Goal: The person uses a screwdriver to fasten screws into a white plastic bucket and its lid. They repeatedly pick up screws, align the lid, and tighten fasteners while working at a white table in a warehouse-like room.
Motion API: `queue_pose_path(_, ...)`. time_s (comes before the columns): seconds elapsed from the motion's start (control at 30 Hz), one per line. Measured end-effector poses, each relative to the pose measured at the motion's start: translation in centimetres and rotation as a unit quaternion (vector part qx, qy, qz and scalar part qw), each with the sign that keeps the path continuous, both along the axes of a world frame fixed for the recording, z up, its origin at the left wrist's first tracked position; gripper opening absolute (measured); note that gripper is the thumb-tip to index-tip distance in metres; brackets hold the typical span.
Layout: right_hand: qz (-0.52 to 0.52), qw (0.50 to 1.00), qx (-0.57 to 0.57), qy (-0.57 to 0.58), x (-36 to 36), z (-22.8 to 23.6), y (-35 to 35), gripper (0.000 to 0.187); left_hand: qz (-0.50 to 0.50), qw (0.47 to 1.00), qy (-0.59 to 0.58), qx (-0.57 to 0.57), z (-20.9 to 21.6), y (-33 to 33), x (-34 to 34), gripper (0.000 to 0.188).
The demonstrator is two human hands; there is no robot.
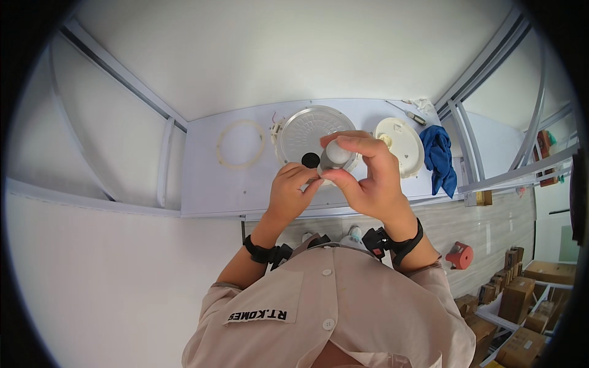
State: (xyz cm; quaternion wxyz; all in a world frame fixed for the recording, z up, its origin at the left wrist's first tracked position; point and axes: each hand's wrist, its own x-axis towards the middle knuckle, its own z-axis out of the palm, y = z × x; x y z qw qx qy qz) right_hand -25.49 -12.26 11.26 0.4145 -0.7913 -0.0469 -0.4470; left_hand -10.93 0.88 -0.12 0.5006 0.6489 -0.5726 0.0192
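Note:
My right hand (374, 175) grips a short grey cylindrical part (335, 161) with a rounded white top, thumb and fingers wrapped round its sides. Its exact kind I cannot make out. Close to its lower edge, the fingertips of my left hand (291, 191) are pinched together; what lies between them is too small to tell. Beneath both hands sits a round silver metal dish (311, 126) with a ribbed inner face, partly covered by the hands. A black round piece (310, 160) shows between the hands, over the dish.
A thin cream ring (219, 144) lies left on the white table (202, 190). To the right are a round white cover (408, 144), a blue cloth (439, 161) and a screwdriver (417, 118). A red stool (459, 255) and cardboard boxes (516, 299) stand on the floor at right.

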Motion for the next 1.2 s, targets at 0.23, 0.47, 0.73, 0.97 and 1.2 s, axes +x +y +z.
queue_pose_path(0.23, -0.058, 0.993, -0.092, 0.04, 0.1, 2.0, 0.1, 0.052, 0.01, 1.0, -0.007, 0.006, 0.0, 0.1, 0.1, 0.019)
queue_pose_path(0.47, -0.032, 0.998, -0.042, 0.018, 0.5, 0.8, 0.2, 0.049, 0.005, 1.0, 0.009, 0.003, -0.1, -0.2, 0.0, 0.017)
queue_pose_path(0.73, -0.005, 1.0, -0.021, 0.007, 1.0, 0.9, 0.2, 0.051, -0.005, 1.0, -0.012, 0.016, 0.1, -0.1, 0.6, 0.019)
queue_pose_path(0.97, -0.011, 0.997, 0.07, -0.02, 0.7, 0.5, 0.2, 0.053, -0.013, 0.998, -0.053, 0.034, 0.5, -0.2, 0.7, 0.021)
queue_pose_path(1.2, -0.06, 0.994, 0.087, -0.003, -0.5, 2.9, -0.6, 0.06, -0.035, 0.997, -0.056, 0.029, 0.7, 0.0, 1.0, 0.018)
